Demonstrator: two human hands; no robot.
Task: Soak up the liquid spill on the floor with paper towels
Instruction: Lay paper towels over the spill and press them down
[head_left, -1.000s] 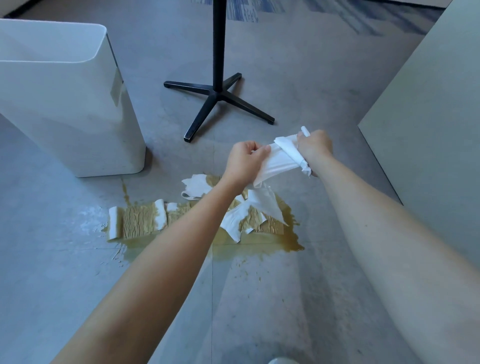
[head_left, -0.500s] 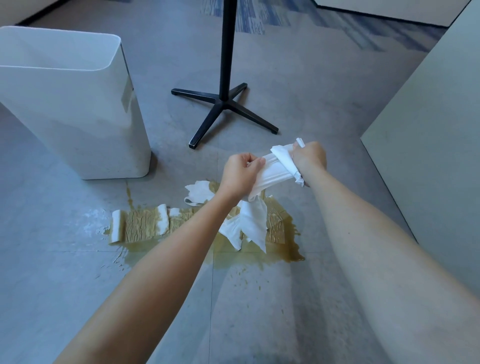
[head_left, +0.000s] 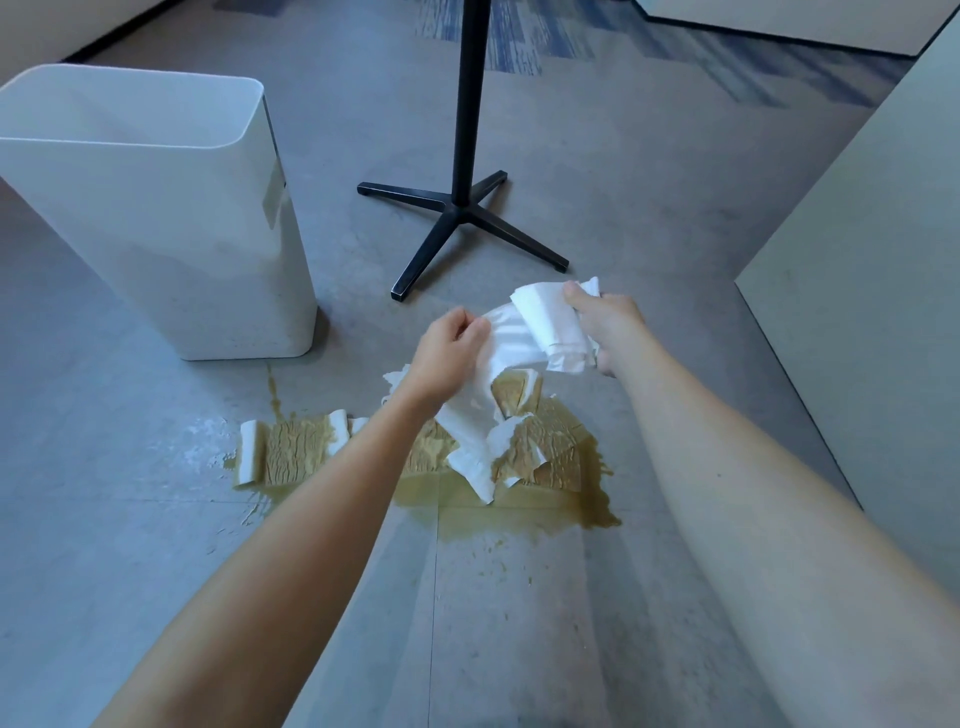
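Observation:
A yellow-brown spill (head_left: 524, 512) spreads over the grey floor in the middle of the view. Several soaked paper towels (head_left: 293, 449) lie flat on it, stained brown. Above the spill I hold a white strip of paper towel (head_left: 540, 325) stretched between both hands. My left hand (head_left: 449, 353) pinches its near end, and a loose white tail (head_left: 470, 447) hangs from there down onto the wet towels. My right hand (head_left: 608, 325) grips the bunched far end.
A white waste bin (head_left: 156, 218) stands on the floor to the left of the spill. A black stand (head_left: 462, 208) with a cross-shaped foot is just beyond it. A pale panel (head_left: 872, 291) rises on the right. Small droplets dot the floor in front of the spill.
Both hands have dropped a little toward the spill and the bunch in my right hand has unfolded wider. The hanging tail now reaches lower onto the wet towels.

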